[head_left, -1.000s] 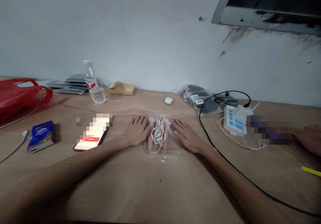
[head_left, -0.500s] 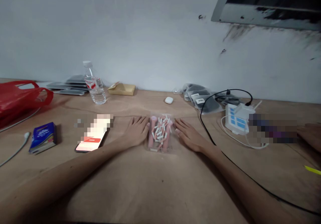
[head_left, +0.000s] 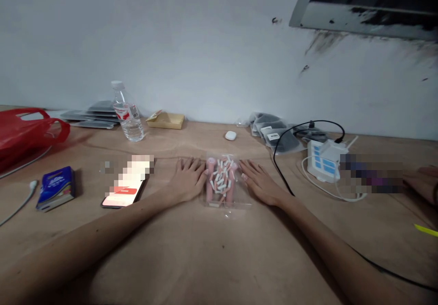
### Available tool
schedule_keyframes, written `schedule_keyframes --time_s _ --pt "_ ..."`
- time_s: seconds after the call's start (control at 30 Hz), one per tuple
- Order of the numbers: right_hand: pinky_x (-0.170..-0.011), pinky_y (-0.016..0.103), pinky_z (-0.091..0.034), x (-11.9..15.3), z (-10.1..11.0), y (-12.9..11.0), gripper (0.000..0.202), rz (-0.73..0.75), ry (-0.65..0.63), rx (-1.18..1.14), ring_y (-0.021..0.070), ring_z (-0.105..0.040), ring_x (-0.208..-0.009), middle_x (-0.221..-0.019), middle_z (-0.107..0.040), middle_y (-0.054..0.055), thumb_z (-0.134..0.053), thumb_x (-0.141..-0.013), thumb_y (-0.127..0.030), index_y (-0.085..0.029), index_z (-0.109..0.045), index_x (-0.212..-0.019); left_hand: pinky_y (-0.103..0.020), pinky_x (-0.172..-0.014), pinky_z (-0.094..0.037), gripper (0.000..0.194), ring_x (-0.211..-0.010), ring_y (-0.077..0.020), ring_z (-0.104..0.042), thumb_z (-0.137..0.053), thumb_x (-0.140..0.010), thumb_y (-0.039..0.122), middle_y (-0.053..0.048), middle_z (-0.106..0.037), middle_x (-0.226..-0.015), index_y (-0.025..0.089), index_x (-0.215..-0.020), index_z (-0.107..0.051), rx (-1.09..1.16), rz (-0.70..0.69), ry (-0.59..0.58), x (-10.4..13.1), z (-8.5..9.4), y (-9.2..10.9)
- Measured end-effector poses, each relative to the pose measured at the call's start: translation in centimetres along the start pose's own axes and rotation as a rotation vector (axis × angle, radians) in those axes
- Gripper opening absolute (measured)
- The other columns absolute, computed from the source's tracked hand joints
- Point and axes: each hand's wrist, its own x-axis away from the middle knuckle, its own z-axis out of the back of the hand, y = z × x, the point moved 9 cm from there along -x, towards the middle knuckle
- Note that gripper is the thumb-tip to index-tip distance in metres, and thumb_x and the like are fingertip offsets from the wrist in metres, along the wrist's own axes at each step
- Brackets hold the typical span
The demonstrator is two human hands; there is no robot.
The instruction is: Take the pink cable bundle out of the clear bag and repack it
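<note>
A clear plastic bag (head_left: 221, 184) lies flat on the table in front of me, holding pink rod-like parts and several small white-and-pink pieces whose kind I cannot make out. My left hand (head_left: 189, 181) rests palm down at the bag's left edge, fingers stretched out and holding nothing. On the other side, my right hand (head_left: 260, 184) lies flat with its fingers spread close to the bag's right edge. Whether the fingertips touch the plastic I cannot tell.
Left stand a phone (head_left: 125, 186), a blue tissue pack (head_left: 56, 186), a water bottle (head_left: 128, 118) and a red bag (head_left: 23, 134). Behind are a cardboard tray (head_left: 167, 120), a white case (head_left: 230, 135) and grey packets (head_left: 273, 134). Right: a power strip (head_left: 323, 163) and another person's hand (head_left: 422, 182).
Both hands stay flat beside the bag. The bag appears very slightly farther right, and the other person's hand at the right edge has shifted a little.
</note>
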Motion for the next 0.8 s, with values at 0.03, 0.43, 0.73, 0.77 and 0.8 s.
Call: schedule_keyframes --time_s 0.03,0.43,0.73,0.77,0.8 --pt "-0.121 0.062 -0.022 0.00 -0.08 0.21 0.065 -0.006 0.005 0.002 0.0335 -0.021 -0.152 -0.163 -0.030 0.008 -0.024 -0.103 -0.059 -0.026 -0.029 -0.159 -0.070 -0.114 -0.018 0.055 -0.148 -0.0382 -0.029 -0.016 -0.105 0.040 -0.016 -0.039 -0.157 0.018 -0.147 -0.045 -0.004 -0.001 -0.001 0.02 -0.02 0.05" --pt "-0.122 0.060 -0.023 -0.05 -0.17 0.27 0.066 0.030 0.000 -0.031 0.0324 -0.023 -0.151 -0.163 -0.030 0.009 -0.021 -0.104 -0.058 -0.023 -0.033 -0.158 -0.067 -0.117 -0.015 0.063 -0.152 -0.0401 -0.017 -0.012 -0.105 0.047 -0.017 -0.027 -0.163 0.015 -0.153 -0.038 0.028 -0.007 -0.047 0.14 -0.82 -0.12" --pt "-0.123 0.060 -0.021 -0.08 -0.09 0.11 0.070 -0.010 -0.001 -0.026 0.0322 -0.022 -0.152 -0.163 -0.030 0.011 -0.020 -0.102 -0.061 -0.020 -0.032 -0.158 -0.067 -0.116 -0.014 0.067 -0.152 -0.0409 -0.016 -0.013 -0.104 0.054 -0.018 -0.024 -0.164 0.015 -0.152 -0.039 0.031 -0.009 -0.064 0.11 -0.89 -0.19" --pt "-0.123 0.059 -0.020 -0.07 -0.09 0.08 0.072 -0.016 -0.006 -0.026 0.0321 -0.020 -0.152 -0.163 -0.030 0.012 -0.019 -0.102 -0.062 -0.018 -0.032 -0.158 -0.067 -0.116 -0.013 0.067 -0.152 -0.0411 -0.016 -0.013 -0.104 0.054 -0.018 -0.024 -0.164 0.015 -0.152 -0.039 0.030 -0.009 -0.067 0.11 -0.88 -0.18" --pt "-0.124 0.058 -0.019 -0.07 -0.08 0.02 0.073 -0.016 -0.007 -0.027 0.0320 -0.019 -0.153 -0.163 -0.030 0.012 -0.019 -0.102 -0.062 -0.017 -0.033 -0.157 -0.068 -0.116 -0.013 0.068 -0.152 -0.0412 -0.015 -0.013 -0.104 0.055 -0.018 -0.023 -0.164 0.014 -0.153 -0.038 0.030 -0.010 -0.071 0.12 -0.88 -0.16"
